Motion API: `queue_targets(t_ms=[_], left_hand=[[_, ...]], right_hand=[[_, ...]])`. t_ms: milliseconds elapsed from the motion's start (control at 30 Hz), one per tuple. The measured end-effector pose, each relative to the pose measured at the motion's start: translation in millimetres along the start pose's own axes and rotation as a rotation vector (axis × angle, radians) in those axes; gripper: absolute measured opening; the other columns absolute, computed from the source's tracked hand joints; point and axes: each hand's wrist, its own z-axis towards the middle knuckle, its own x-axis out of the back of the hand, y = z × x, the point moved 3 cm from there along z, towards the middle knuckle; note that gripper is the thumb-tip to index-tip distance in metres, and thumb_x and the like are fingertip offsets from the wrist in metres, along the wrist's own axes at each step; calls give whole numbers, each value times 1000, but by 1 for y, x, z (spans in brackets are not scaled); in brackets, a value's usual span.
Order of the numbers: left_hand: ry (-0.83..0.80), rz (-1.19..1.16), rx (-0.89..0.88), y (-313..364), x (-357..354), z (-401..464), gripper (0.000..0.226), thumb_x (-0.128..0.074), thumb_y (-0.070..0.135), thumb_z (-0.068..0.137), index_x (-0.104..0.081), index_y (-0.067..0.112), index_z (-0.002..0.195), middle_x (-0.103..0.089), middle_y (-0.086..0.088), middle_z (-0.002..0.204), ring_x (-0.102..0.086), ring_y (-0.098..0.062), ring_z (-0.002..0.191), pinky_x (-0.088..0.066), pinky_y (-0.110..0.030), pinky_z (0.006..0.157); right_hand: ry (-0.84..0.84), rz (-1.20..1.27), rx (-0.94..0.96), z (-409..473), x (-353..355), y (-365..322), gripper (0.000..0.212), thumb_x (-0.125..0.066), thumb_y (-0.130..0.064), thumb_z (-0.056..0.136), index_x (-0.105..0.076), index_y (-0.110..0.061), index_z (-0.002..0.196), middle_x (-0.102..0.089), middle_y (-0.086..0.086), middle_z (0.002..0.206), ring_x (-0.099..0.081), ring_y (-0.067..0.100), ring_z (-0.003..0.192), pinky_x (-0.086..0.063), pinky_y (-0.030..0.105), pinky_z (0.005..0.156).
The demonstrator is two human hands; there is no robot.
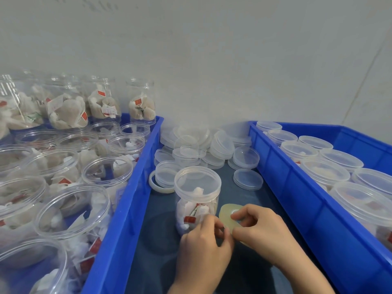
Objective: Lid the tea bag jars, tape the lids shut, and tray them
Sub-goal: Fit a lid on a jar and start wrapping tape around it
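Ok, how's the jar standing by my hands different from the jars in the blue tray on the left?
The jar by the hands has a lid on; the left tray's jars are open-topped. It stands alone on the dark work surface between the trays; those are packed together in the blue tray. Both are clear plastic and hold tea bags.

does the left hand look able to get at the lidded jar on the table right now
Probably yes: the lidded jar stands just beyond the left hand with nothing between, though its fingers are busy pinching at the tape roll.
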Motion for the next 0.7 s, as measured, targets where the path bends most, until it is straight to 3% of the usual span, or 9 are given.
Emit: queue_targets(t_ms=[100, 267, 467, 600, 700], left_hand=[[26, 28, -38, 3, 2, 1, 18, -74, 25, 54, -57, 21, 59, -57, 14, 49, -51, -9, 39, -39, -21, 35], [38, 75, -89, 4, 2, 0, 10, -68, 24, 57, -58, 20, 58, -57, 12, 50, -52, -15, 39, -38, -24, 32], [1, 163, -121, 5, 3, 2, 12, -63, 26, 58, -53, 19, 56, -54, 8, 47, -49, -15, 39, -32, -25, 34], [5, 134, -95, 10, 7, 3, 16, -43, 30, 66, -49, 18, 58, -51, 7, 47, -45, -15, 38, -26, -22, 35], [-54, 14, -37, 10, 8, 0, 10, -50, 23, 70, -46, 22, 61, -48, 6, 47, -45, -15, 41, -30, -23, 37]], right_hand=[[-14, -26, -15, 0, 0, -1, 25, -71, -34, 57, -65, -32, 81, -62, -9, 77, -59, 8, 75, -53, 33, 74], [-31, -9, -7, -1, 1, -2, 26, -72, -32, 55, -66, -30, 80, -63, -7, 74, -61, 9, 72, -52, 32, 71], [-32, 47, 50, -2, 3, -3, 21, -73, -16, 60, -71, -29, 77, -65, -8, 64, -59, 0, 60, -45, 12, 56], [-17, 46, 66, -2, 3, -6, 26, -79, -35, 60, -69, -36, 84, -66, -12, 67, -60, -5, 65, -41, 8, 53], [4, 31, 91, -3, 4, -7, 30, -77, -46, 59, -64, -45, 86, -65, -13, 71, -58, -8, 68, -38, 7, 54]])
